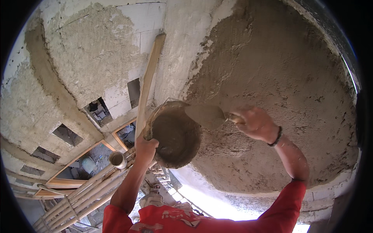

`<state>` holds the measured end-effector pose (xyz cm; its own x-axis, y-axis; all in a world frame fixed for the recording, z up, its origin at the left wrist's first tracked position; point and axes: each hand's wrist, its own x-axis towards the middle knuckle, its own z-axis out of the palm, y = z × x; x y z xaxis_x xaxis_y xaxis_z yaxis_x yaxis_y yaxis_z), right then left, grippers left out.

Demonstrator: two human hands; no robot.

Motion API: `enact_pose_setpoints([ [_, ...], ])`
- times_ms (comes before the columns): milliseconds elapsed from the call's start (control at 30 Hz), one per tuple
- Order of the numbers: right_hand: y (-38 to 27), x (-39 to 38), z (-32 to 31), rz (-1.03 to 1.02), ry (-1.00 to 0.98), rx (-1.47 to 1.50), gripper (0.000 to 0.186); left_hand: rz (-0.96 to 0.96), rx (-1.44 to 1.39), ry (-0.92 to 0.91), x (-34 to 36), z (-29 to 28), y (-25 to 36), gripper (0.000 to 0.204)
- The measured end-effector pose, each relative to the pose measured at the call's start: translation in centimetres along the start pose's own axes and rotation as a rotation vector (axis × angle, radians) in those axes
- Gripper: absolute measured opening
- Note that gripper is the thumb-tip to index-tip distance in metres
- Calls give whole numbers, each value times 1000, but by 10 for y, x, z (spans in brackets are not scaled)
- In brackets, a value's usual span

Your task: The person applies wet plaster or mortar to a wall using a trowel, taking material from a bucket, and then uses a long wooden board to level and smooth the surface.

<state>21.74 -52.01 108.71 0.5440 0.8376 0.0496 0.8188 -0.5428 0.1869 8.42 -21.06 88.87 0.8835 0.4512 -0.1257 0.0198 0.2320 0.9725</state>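
Nearest to my view, at the bottom of the frame, I see the red shirt (pixel 182 222) with its two short sleeves, a forearm reaching up from each. Left of centre, I have the left hand (pixel 146 151) at the near left edge of the bucket (pixel 195 146), its grip closed on the rim with the thumb on top. The bucket sits mid-frame, mouth toward me, with brown wet mortar (pixel 171 134) inside. Right of centre, I have the right hand (pixel 256 122), a little blurred, a dark band (pixel 276 136) on its wrist; its grip is wrapped around the handle of the trowel (pixel 208 117). The mortar-coated blade points left and overlaps the bucket's upper right rim in my view.

Just left of the bucket, a long wooden board (pixel 151 73) slants toward the top; I cannot tell whether the left hand touches it. Brown plaster covers the wall (pixel 279 66) across the upper right. Farther off, at lower left, I see bundled poles (pixel 91 189), a small pail (pixel 117 159) by them and wood-framed openings (pixel 83 165) beyond.
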Motion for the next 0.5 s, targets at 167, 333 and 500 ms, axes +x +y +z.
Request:
enact_pose_setpoints([
  [167, -54, -2, 62, 73, -113, -252, 23, 48, 54, -82, 1, 38, 40, 50],
  [333, -70, 6, 105, 152, -250, 226, 34, 57, 67, -105, 4, 60, 50, 50],
  [500, -66, 3, 88, 221, -98, 537, 39, -12, -75, -121, 13, 48, 49, 52],
])
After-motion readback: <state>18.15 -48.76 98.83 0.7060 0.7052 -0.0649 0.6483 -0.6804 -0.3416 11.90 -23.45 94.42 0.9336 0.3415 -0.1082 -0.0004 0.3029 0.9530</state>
